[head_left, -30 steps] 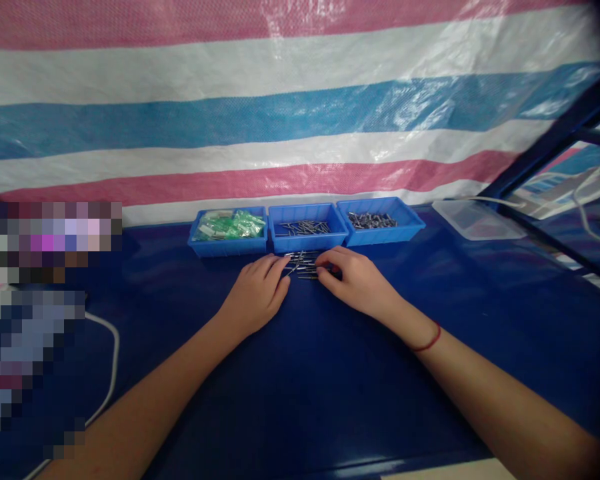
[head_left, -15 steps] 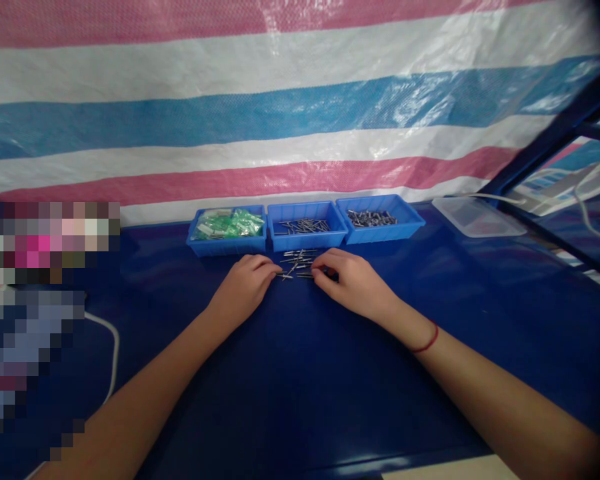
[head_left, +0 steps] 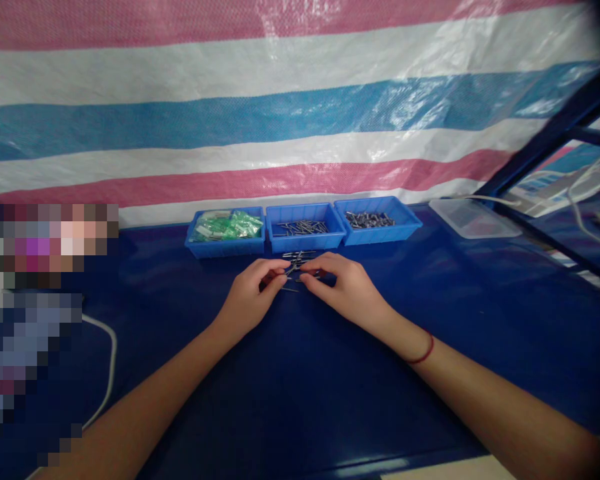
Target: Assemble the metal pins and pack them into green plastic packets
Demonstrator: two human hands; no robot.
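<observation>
Metal rods (head_left: 296, 255) | between left hand (head_left: 250, 293), right hand (head_left: 354, 287) | fingers (head_left: 270, 265) curled, grip unclear

- The left arm (head_left: 160, 380) reached up and inward from the lower left, bare.
- The right arm (head_left: 485, 393) slanted in from the lower right, also bare.
- Both wrists ran nearly straight into the hands.
- The left hand (head_left: 250, 293) was curled, its thumb (head_left: 276, 285) below the forefinger (head_left: 275, 264), a small gap between.
- The right hand (head_left: 353, 283) nearly mirrored it, palm inward.
- The two hands' fingertips faced each other, close but apart.
</observation>
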